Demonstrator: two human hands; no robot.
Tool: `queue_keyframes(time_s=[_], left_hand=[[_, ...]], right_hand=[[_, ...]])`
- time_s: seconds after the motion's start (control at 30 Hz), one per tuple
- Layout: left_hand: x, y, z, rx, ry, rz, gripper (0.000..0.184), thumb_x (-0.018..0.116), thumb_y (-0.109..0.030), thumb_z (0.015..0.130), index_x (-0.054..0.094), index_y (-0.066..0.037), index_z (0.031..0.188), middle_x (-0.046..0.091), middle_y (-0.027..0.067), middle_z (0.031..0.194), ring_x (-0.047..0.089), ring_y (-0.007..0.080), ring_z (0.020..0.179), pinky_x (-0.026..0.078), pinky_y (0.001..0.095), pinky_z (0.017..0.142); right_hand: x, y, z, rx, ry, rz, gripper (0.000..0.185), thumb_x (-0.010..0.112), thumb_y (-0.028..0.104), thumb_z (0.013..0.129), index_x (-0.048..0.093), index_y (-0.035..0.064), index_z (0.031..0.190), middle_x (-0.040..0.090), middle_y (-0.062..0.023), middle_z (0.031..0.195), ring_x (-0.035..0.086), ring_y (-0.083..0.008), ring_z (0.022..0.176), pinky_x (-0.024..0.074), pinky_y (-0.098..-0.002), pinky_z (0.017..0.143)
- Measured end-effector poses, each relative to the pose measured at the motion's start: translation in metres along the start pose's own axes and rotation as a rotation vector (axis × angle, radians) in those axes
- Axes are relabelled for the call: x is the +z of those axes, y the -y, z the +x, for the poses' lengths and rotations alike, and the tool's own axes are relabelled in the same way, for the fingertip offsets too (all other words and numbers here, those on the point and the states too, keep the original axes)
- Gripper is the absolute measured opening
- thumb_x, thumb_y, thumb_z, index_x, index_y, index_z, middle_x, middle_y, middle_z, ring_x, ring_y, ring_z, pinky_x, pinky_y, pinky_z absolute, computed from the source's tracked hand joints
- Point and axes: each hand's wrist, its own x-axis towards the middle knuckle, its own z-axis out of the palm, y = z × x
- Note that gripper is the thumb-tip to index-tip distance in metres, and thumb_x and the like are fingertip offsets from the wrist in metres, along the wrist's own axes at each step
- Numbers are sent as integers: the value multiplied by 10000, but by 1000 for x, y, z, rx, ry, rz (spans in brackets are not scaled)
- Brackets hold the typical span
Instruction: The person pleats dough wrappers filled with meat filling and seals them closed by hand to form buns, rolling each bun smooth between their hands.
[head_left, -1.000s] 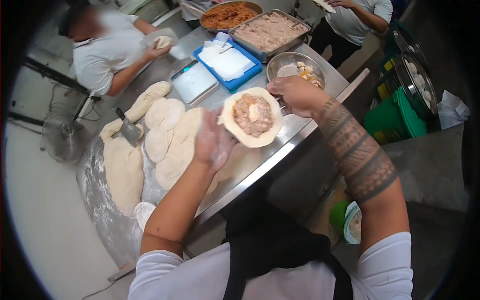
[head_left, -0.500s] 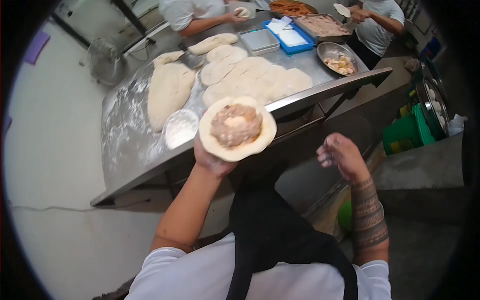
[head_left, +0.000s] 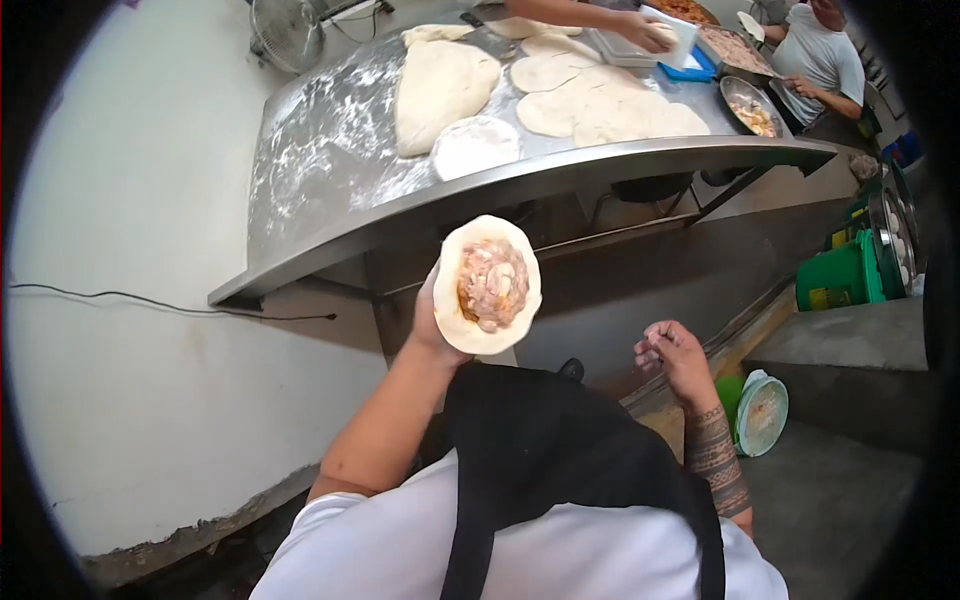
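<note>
Cream-white dough forms the oval, wavy-edged round (head_left: 449,290) that we hold up in front of us, tilted so that its hollow faces our eyes. In that hollow sits a mound of pinkish, chunky filling (head_left: 492,285), with an orange-brown smear along its lower left side and a paler piece near the middle. Our bare left grip (head_left: 428,328) cradles the round from below and from the left; most of its fingers are hidden behind the dough. The round is between our black cloth apron (head_left: 560,430) and the stainless-steel bench (head_left: 325,175), apart from both.

Our bare right grip (head_left: 678,360) hangs well to the right of the round, its whitened fingers curled in toward the thumb. The gap there looks narrow, but we cannot tell whether the tips meet. Below it stands a pale green lidded tub (head_left: 763,415).

On the bench, we see a thick, cream slab of dough (head_left: 445,90) behind a round heap of white flour (head_left: 476,148). To their right spread flat, pale, overlapping discs of dough (head_left: 610,105), and beyond these, near the right end, sits a shiny metal bowl (head_left: 728,104) with yellowish and white pieces inside. At the far side, a co-worker's hand (head_left: 645,32) reaches over the bench, near a blue plastic tray (head_left: 690,73).
</note>
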Motion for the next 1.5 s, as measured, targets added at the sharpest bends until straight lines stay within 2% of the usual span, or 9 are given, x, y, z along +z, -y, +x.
queue_keyframes(time_s=[0.13,0.2,0.27,0.33,0.5,0.6,0.73,0.83,1.5], left_hand=[[-26,-1,-16,-124,-89,-450,631,452,-558,1008,557,-67,1390,595,260,1353,554,512,1262,473,660,1043],[-35,-27,-33,-230,-106,-361,652,461,-548,1000,513,-70,1440,566,247,1400,533,527,1280,460,677,1048],[-23,-83,-65,-255,25,-322,683,465,-547,991,462,-76,1486,524,239,1451,523,527,1292,455,684,1048],[-53,-91,-75,-13,-205,-310,698,477,-546,978,461,-69,1488,526,241,1446,528,517,1291,460,674,1047],[-100,-109,-82,-53,-48,-204,585,470,-453,995,539,-49,1412,595,234,1369,554,434,1302,458,586,1093],[-48,-124,-91,-4,-248,-227,532,439,-438,1023,582,-41,1346,644,164,1315,625,365,1217,490,538,1071],[-67,-134,-94,-160,82,-386,537,458,-403,1015,559,-23,1382,610,194,1368,599,382,1255,470,558,1095],[-71,-108,-102,-102,-113,-313,552,489,-452,1007,567,-54,1382,601,188,1381,599,383,1252,483,570,1078],[10,-18,-125,-137,-99,-348,566,477,-471,1022,542,-62,1408,594,183,1392,598,389,1262,513,584,1044]], right_hand=[[58,5,12,-75,5,-32,146,594,185,1027,588,45,1070,672,-81,922,637,-141,787,513,-279,717],[94,9,14,-136,14,-15,141,596,175,1022,592,43,1071,673,-75,916,635,-136,785,511,-273,714],[142,-1,14,-173,-10,-62,131,601,161,1016,597,40,1068,673,-65,914,634,-130,786,510,-267,714],[177,-11,10,-140,-20,-10,103,606,128,1009,601,41,1065,666,-53,914,634,-128,789,505,-260,711],[225,-38,-4,-124,43,5,97,602,98,1014,594,30,1083,666,-55,933,632,-120,821,505,-258,730],[229,-39,-12,-148,-2,8,117,604,101,1014,589,20,1096,656,-52,930,615,-110,823,501,-255,738],[233,-30,-19,-144,-3,-32,119,608,108,1016,599,10,1083,648,-40,928,607,-104,827,506,-257,745],[242,-32,-18,-185,48,-34,120,622,120,1014,619,4,1049,650,-28,934,612,-102,844,522,-265,768],[203,32,-59,-381,164,-37,237,674,172,996,705,-30,1117,714,-44,956,617,-79,839,509,-252,747]])
